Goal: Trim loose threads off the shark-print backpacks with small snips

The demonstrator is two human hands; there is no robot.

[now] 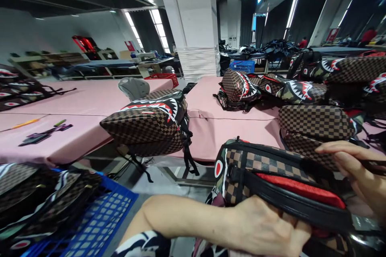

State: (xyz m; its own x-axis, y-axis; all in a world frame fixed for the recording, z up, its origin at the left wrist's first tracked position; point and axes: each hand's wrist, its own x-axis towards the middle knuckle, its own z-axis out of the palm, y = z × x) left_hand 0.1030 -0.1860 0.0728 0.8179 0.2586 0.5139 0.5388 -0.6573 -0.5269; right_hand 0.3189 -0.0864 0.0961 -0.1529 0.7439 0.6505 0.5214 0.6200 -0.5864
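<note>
A brown-checked backpack (265, 164) with a camouflage panel and a red eye patch lies in front of me, tilted. Its black-edged opening gapes and shows red lining (301, 188). My left hand (268, 227) grips the near side of this opening, its fingertips hidden inside the bag. Over the bag's right end, my right hand (357, 172) is closed, thumb and forefinger nearly together. A slim dark object (375, 165) shows in its palm, too little visible to name.
Another checked backpack (150, 122) overhangs the pink table edge (208, 144), straps dangling. More shark-mouth bags are heaped at right (304, 88). A blue crate (102, 217) with bags stands at lower left. Beyond are a grey chair (134, 87) and a white pillar (193, 20).
</note>
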